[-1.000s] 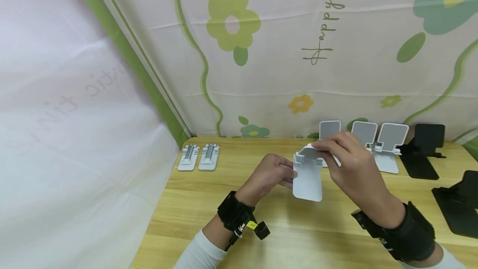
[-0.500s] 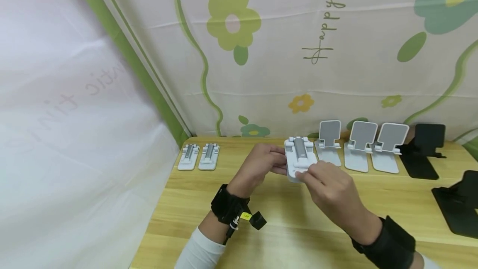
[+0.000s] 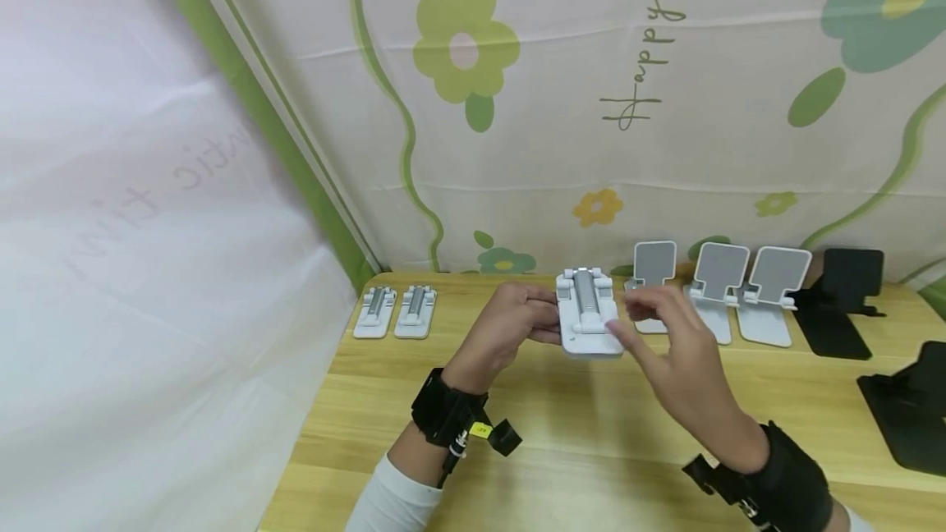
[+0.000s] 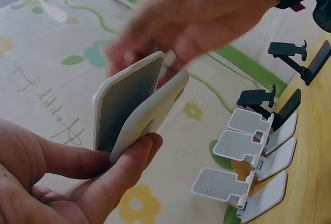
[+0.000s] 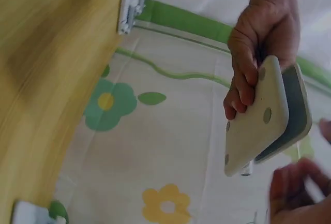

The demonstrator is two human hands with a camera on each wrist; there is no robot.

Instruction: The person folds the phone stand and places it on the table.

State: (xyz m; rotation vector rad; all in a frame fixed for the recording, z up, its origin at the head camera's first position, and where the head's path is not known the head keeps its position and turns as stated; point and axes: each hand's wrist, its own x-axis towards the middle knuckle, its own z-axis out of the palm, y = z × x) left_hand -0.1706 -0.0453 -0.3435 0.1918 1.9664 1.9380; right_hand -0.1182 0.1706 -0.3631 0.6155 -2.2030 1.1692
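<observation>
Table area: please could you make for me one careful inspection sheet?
Surface: wooden table, light grain.
Job's things: held white stand, above the table, its two plates not fully closed.
Clutter: nothing seen besides two folded white stands at left, three unfolded white stands and two unfolded black stands at right.
Hands: left hand pinches the held white stand; right hand is close, contact unclear.
Cables: short dark lead at left wrist strap; remainder hidden.
Surroundings: flower-printed cloth behind the table.
</observation>
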